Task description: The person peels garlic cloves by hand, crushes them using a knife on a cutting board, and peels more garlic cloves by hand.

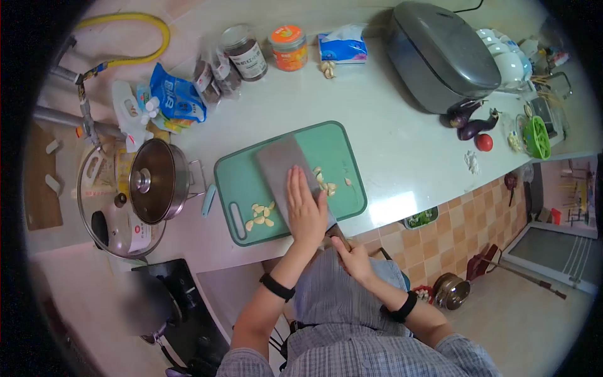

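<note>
A cleaver (281, 157) lies with its broad blade flat over the middle of the green cutting board (239, 173). My left hand (306, 210) presses flat on the blade, fingers stretched out. The handle, near the board's front edge, is wrapped by my right hand (355, 259). To the left of the blade is a group of peeled garlic cloves (259, 216). More garlic cloves (326, 186) sit along its right side, with a smaller piece farther right. Whatever is under the blade is hidden.
Left of the board are a teal-handled tool (208, 201) and a lidded pot (160, 182). Jars (246, 56), a tissue pack (343, 47) and garlic (328, 69) line the back. A grey appliance (440, 53), eggplants (474, 129) and a tomato (484, 142) stand right.
</note>
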Demonstrator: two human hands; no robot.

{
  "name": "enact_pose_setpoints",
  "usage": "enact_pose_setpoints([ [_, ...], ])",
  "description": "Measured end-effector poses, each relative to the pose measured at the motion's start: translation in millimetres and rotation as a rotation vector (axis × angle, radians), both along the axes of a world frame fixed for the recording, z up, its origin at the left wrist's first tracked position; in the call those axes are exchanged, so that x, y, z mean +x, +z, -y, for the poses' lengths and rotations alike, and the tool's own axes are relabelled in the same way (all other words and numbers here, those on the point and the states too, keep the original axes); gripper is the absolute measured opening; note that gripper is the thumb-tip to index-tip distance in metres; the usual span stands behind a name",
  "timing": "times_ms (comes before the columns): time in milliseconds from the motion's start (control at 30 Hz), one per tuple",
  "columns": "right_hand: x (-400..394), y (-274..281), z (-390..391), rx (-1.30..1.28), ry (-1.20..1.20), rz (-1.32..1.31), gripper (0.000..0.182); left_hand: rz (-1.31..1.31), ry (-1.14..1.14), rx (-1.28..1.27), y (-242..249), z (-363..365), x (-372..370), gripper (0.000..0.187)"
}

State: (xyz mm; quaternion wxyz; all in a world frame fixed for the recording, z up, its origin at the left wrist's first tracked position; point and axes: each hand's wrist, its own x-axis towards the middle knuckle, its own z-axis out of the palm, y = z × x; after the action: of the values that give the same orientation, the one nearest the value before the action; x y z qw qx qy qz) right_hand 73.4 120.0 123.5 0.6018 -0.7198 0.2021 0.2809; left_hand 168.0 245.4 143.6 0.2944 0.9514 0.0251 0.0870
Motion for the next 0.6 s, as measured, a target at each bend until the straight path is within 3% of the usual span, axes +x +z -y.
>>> enact_pose_setpoints([
  [133,-1.5,4.3,-2.6,-0.022,0.041,0.006,0.055,0.078,-0.031,-0.022,9.9,-10.7,-10.1,0.053],
  [200,-4.5,-4.8,-3.5,-0.033,0.075,-0.082,0.054,-0.031,-0.026,-0.047,-3.4,-14.4,-14.5,0.053],
  [367,-7.8,-1.5,-0.6,-0.053,0.009,-0.006,0.053,-0.003,-0.085,-0.005,-10.5,-5.6,-14.2,0.054],
  [500,-8.6,-2.4,2.6,-0.051,-0.051,0.097,0.052,0.081,-0.110,0.012,13.5,5.4,-3.2,0.059],
  [600,-7.5,-20.1,-1.2,-0.038,-0.097,-0.059,0.054,-0.033,-0.158,0.058,-21.5,8.2,-2.8,0.068],
])
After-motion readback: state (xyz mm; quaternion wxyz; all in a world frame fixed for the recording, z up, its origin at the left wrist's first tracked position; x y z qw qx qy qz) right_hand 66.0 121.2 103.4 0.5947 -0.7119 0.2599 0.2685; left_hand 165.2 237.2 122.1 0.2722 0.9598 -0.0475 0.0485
